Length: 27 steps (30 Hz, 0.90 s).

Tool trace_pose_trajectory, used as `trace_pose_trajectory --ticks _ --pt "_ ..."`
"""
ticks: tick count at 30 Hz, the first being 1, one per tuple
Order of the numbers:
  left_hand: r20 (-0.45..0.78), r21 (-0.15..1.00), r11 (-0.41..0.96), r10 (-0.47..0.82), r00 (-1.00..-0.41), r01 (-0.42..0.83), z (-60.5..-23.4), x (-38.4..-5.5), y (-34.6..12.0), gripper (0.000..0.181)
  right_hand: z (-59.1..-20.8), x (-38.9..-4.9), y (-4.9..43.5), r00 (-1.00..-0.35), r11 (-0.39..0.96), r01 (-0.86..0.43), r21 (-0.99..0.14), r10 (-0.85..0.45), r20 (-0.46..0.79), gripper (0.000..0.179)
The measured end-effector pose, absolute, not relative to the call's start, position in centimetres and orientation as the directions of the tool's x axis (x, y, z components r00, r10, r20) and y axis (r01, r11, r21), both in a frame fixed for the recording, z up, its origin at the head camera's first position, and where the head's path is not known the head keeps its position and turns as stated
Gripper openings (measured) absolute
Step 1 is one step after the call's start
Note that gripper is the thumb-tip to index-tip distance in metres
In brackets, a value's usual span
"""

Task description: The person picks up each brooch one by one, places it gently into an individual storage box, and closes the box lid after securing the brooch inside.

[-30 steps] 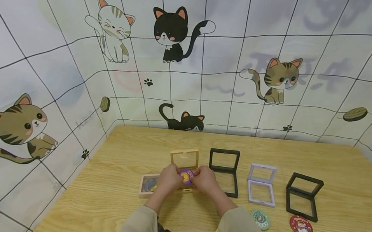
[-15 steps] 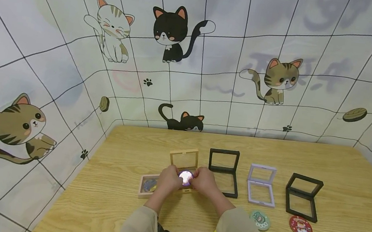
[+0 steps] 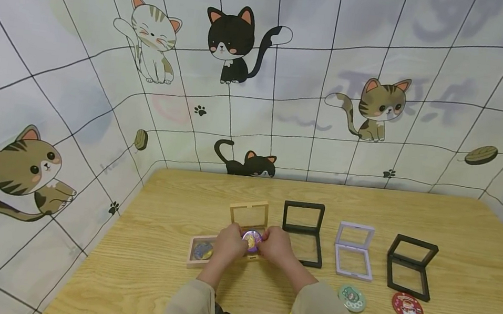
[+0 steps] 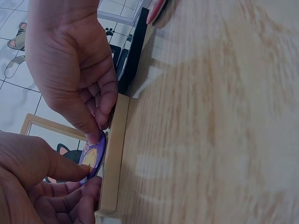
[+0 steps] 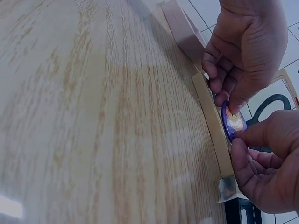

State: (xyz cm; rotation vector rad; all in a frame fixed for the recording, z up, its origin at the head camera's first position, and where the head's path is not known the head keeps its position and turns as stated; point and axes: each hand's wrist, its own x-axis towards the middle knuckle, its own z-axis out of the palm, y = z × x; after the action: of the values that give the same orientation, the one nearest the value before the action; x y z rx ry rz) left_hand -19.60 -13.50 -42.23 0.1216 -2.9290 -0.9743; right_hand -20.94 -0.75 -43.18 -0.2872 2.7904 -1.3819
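A round purple badge [image 3: 251, 241] with a yellow figure is held between both hands, over the lower half of an opened tan display frame [image 3: 250, 204]. My left hand [image 3: 229, 243] pinches its left edge and my right hand [image 3: 278, 244] pinches the right edge. In the left wrist view, the badge [image 4: 95, 156] tilts just inside the frame's front wall [image 4: 116, 158], with a thumb on each side of its face. The right wrist view also has both thumbs on the badge [image 5: 233, 122]. Whether it touches the frame's film, I cannot tell.
Left of my left hand lies a pale pinkish frame [image 3: 192, 262] holding a dark round item. To the right stand opened frames: black [image 3: 304, 205], lilac [image 3: 352, 275] and another black [image 3: 411, 263]. A green badge [image 3: 351, 298] and a red badge [image 3: 407, 307] lie before them.
Both hands keep their hold at nearly the same spot. The badge's tilt has varied slightly: a bright glare covered it half a second ago and its picture shows again now.
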Motion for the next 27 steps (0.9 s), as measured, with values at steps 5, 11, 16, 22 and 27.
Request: trace_pose_trajectory --ticks 5,11,16,22,27 --pt "0.035 0.606 0.794 -0.082 -0.996 -0.044 -42.37 -19.67 -13.47 0.011 -43.18 -20.95 -0.74 -0.982 0.603 -0.172 -0.779 -0.166 0.089 0.017" --pt "0.032 0.624 0.780 -0.084 -0.996 -0.045 -42.15 -19.62 -13.35 0.007 -43.29 -21.02 -0.71 -0.977 0.646 -0.208 -0.735 -0.168 0.129 0.018" --pt "0.008 0.636 0.769 -0.091 -0.996 -0.065 -42.05 -19.58 -13.29 0.008 -43.42 -21.07 -0.78 -0.977 0.639 -0.210 -0.740 -0.170 0.130 0.017" --pt "-0.005 0.662 0.746 -0.089 -0.996 -0.070 -42.10 -19.50 -13.32 0.008 -43.63 -21.11 -0.86 -0.976 0.641 -0.213 -0.738 -0.167 0.136 0.017" --pt "0.003 0.654 0.754 -0.093 -0.996 -0.068 -42.28 -19.55 -13.29 0.016 -43.79 -21.16 -0.91 -0.976 0.647 -0.216 -0.731 -0.170 0.138 0.016"
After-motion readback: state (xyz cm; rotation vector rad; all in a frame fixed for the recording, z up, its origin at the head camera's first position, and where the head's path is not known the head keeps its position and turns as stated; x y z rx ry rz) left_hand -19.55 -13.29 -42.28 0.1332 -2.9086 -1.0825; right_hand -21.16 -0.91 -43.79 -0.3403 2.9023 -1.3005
